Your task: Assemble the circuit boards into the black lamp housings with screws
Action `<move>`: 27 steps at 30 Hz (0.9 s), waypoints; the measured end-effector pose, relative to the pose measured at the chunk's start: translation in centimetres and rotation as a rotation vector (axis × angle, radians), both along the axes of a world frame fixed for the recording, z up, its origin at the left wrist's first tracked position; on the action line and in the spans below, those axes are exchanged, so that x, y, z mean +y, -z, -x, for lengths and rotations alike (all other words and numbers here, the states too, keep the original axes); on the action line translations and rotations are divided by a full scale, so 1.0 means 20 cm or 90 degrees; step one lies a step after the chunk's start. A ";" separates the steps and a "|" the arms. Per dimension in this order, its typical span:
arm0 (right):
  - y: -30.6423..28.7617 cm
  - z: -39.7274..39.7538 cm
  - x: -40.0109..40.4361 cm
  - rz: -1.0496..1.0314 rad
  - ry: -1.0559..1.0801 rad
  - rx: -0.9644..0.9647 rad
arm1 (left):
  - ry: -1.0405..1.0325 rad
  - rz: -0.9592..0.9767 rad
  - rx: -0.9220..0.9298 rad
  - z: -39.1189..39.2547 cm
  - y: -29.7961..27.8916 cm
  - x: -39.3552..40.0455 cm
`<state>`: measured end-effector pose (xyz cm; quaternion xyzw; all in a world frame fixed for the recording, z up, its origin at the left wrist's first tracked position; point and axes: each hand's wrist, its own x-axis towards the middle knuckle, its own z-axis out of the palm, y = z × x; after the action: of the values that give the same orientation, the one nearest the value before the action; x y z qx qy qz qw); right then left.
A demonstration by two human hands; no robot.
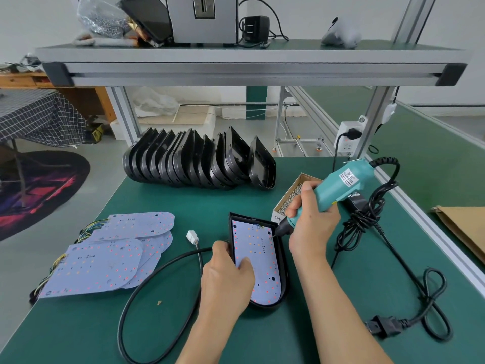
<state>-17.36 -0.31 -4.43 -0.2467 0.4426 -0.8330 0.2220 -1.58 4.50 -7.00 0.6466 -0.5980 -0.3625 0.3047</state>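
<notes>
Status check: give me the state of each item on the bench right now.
Left hand: steadying housing.
Right hand: gripping screwdriver.
Screwdriver: tip on board.
Housing: flat, board inside.
Loose boards: stacked.
Empty housings: standing in a row.
Screw box: open.

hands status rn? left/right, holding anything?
Left hand: grips the black lamp housing by its left edge, thumb pressing the circuit board down.
Right hand: wrapped round the teal electric screwdriver, bit at the board's upper right.
</notes>
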 end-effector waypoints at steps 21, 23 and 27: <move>0.01 -0.01 -0.01 0.017 -0.025 -0.009 | -0.004 0.003 0.005 0.00 0.00 0.00; 0.01 -0.01 -0.01 0.026 -0.034 -0.011 | -0.004 -0.001 0.006 0.00 0.00 0.00; 0.01 -0.01 -0.01 0.026 -0.045 -0.004 | -0.005 -0.004 0.007 0.01 0.00 0.00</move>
<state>-17.10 -0.46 -4.61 -0.2637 0.4161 -0.8343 0.2477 -1.70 4.51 -6.97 0.6477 -0.5927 -0.3671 0.3072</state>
